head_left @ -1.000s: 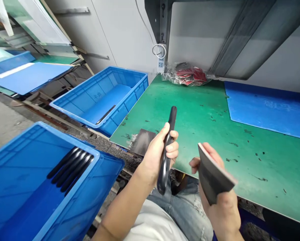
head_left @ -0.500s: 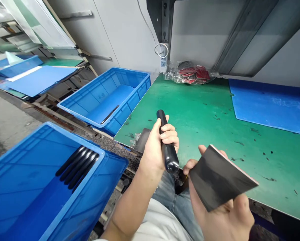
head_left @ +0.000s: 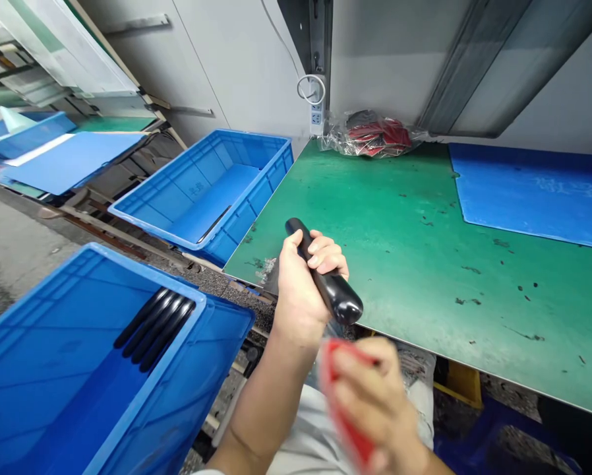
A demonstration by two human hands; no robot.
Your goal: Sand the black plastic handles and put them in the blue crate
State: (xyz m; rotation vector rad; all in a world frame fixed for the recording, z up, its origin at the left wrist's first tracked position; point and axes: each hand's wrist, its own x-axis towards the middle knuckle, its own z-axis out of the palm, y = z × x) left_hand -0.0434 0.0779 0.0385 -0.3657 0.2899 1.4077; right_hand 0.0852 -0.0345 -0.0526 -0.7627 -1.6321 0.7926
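My left hand (head_left: 308,284) is wrapped round a glossy black handle-like piece (head_left: 338,297), thick and rounded at its near end. It is held tilted above the front edge of the green table (head_left: 399,218). Close below that end, my right hand (head_left: 380,396) grips a sheet of sandpaper (head_left: 343,402), its red back turned toward me. Motion smears both the sheet and the fingers. A dark flat piece (head_left: 272,280) lies at the table's edge, partly hidden behind my left hand.
At my left stands a blue crate (head_left: 142,409) with several black pieces (head_left: 155,326) side by side. Another blue crate (head_left: 172,191) adjoins the table. A plastic bag with red pieces (head_left: 375,135) and a blue sheet (head_left: 533,194) lie on the table. Below is a yellow bin (head_left: 461,382).
My right hand has swung left with the sandpaper, close under the black piece; its red back now shows instead of the dark side. The black piece has tilted further, its near end moving right.
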